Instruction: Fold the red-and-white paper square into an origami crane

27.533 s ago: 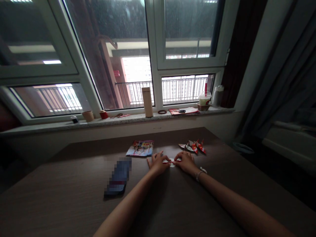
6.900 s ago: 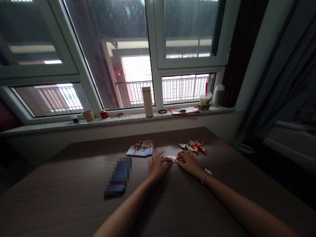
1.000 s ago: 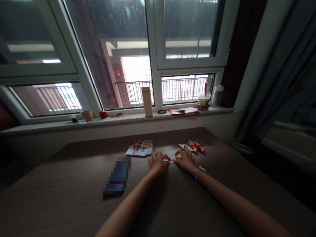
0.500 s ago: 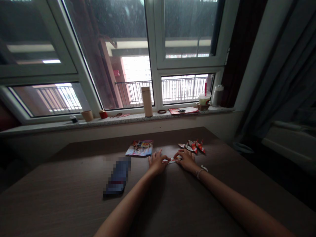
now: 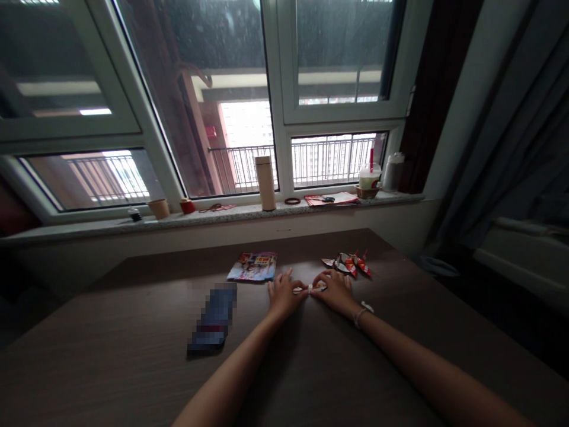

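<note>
While the small folded paper lay flat on the dark wood-grain table, left hand and right hand pinched its ends with closed fingertips.

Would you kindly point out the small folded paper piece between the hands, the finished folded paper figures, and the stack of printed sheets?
folded paper piece [image 5: 310, 289], head view, its white middle between the fingertips.
folded paper figures [image 5: 348, 263], head view, a red-and-white one mid-cluster.
printed sheets [image 5: 252, 266], head view, centre of the top sheet.
</note>
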### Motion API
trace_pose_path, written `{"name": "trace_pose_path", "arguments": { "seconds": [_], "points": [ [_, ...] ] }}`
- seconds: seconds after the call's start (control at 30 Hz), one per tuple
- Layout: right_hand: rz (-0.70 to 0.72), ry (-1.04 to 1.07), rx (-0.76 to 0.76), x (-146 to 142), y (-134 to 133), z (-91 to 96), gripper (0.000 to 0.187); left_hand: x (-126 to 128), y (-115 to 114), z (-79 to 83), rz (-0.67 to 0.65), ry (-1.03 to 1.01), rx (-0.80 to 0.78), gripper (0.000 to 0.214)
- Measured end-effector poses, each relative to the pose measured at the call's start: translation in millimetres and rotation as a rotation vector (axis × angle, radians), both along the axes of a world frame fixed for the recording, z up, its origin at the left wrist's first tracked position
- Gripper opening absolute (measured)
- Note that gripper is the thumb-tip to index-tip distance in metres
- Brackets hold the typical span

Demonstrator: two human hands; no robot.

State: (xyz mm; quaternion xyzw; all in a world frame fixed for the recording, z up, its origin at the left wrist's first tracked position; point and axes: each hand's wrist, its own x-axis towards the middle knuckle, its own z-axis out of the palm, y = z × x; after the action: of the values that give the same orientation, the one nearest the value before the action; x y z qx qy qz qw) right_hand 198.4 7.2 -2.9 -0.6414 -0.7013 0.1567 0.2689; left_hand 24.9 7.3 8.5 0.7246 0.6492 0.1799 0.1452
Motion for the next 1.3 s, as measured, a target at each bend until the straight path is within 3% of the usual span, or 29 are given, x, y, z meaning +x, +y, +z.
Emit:
{"name": "trace_pose_path", "arguments": {
  "seconds": [0.43,0.83,1.07,1.3],
  "points": [
    [-0.085,0.054,-0.110,-4,14,-1.8,0.018,-1,13,0.1,-0.013,-0.004,-0.045,0.017],
    [-0.074,0.070,-0.066,2,17,-7.0,0.029,-15,21,-6.8,-0.102,-0.001,-0.111,0.023],
    [-0.065,0.051,-0.053,3,15,-5.6,0.030,-16,16,-3.0,-0.112,0.021,-0.142,0.026],
    [0.015,0.037,-0.008,5,3,-2.9,0.028,-14,3,-6.2,-0.119,0.041,0.013,0.029]
  ]
}}
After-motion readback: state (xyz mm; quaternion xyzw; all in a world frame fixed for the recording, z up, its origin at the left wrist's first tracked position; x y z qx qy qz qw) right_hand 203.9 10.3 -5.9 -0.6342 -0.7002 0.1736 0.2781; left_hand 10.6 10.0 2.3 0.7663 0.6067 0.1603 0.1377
